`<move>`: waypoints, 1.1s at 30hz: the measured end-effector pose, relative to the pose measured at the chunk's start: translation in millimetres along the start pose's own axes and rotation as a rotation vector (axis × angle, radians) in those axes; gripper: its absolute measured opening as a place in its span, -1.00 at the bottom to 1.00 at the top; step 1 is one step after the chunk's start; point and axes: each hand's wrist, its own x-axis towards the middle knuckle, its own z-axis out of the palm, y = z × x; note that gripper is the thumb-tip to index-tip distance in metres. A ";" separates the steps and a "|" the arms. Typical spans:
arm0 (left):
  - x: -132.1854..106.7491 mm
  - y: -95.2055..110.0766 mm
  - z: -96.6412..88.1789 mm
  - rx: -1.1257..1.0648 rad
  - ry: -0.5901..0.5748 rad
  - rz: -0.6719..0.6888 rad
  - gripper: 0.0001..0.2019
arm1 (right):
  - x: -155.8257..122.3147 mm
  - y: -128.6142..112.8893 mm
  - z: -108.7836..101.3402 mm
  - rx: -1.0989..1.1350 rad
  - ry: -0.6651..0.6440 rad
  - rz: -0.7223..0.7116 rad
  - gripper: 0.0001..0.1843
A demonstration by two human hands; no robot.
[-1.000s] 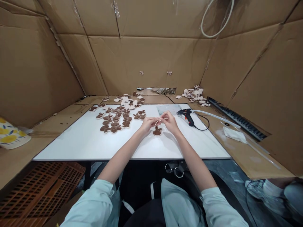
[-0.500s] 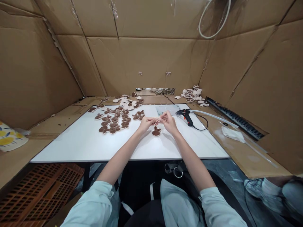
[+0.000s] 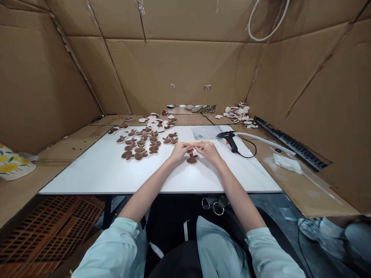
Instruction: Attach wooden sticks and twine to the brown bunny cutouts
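Note:
My left hand (image 3: 181,150) and my right hand (image 3: 208,150) meet over the white board, fingers closed in a pinch. Between them they grip a thin pale ribbon-like strip; the fingers mostly hide it, and its exact kind is too small to make out. Just below the fingertips lies a brown bow-shaped piece with a pale edge (image 3: 191,159), flat on the board. Several similar brown pieces (image 3: 140,143) are spread to the left of my left hand. Beyond my right hand rests a black glue gun (image 3: 230,141) with its cable curling right.
Pale pieces (image 3: 237,114) are heaped at the back right, and more pale pieces (image 3: 155,123) at the back left. A clear plastic sheet (image 3: 204,133) lies near the glue gun. Cardboard walls (image 3: 185,61) surround the board. An orange crate (image 3: 52,231) stands below left.
My right hand has lowered and its fingers have come in against the left hand's. The strip between them has turned from slanting to nearly level. The view has shifted slightly.

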 end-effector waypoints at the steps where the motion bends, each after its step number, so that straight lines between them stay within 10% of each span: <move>1: 0.2 -0.7 0.3 0.001 -0.004 0.000 -0.64 | 0.1 -0.4 -0.5 -0.046 -0.018 0.013 -0.79; 13: 0.4 -2.3 2.0 -0.103 -0.067 -0.084 -0.63 | -1.0 -14.5 0.3 -0.416 -0.096 0.057 -0.76; 33: -5.2 8.4 0.7 0.018 -0.094 0.106 -0.66 | -0.2 -7.5 10.0 0.169 0.276 0.061 -0.84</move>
